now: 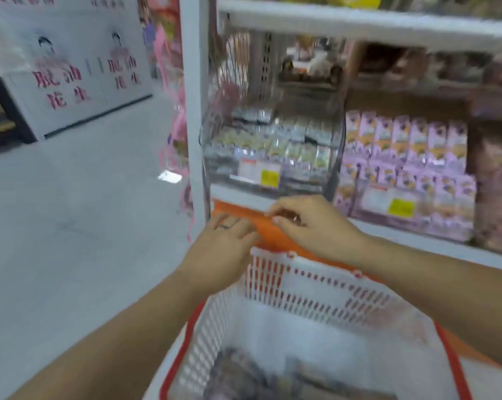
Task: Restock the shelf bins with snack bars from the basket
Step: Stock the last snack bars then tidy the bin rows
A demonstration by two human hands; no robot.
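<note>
Shop shelf point(368, 24), basket point(316, 287) under both hands, right fingers point(284, 219) pinching something small, left fingers point(232, 226) spread.

Shop aisle; stocked shelves point(359, 21) w/ price tags point(260, 172); shopping basket point(316, 287)

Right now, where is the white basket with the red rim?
In the head view, the white basket is at the bottom centre, just below both hands and in front of the shelf, below the bin of purple packs.

shelf edge point(244, 197) just above basket point(316, 287)
</note>
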